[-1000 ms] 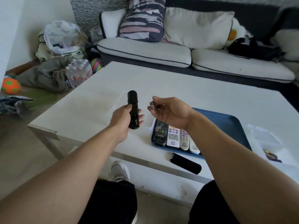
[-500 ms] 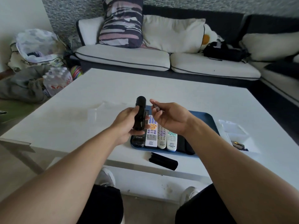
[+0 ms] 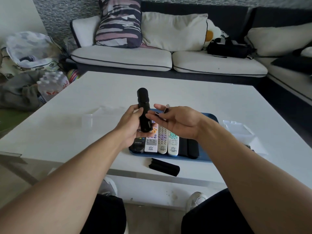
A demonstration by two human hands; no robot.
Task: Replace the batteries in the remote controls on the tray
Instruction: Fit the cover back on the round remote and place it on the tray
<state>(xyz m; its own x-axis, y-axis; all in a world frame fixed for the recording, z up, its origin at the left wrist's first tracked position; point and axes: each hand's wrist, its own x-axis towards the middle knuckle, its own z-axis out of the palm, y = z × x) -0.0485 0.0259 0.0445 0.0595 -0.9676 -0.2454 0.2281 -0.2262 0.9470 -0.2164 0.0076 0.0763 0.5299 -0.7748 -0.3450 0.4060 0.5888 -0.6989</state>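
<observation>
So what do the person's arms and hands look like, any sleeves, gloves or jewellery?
Both forearms are bare right to the bottom of the picture: no sleeves show. The left hand and right hand wear no gloves, and I see no rings, watch or wristband on either.

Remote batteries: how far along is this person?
Done: a black cover lies on the table, apparently off a remote. In hand: the left hand grips a black remote; the right hand holds two batteries. Left: the other remotes lie on the blue tray.
</observation>
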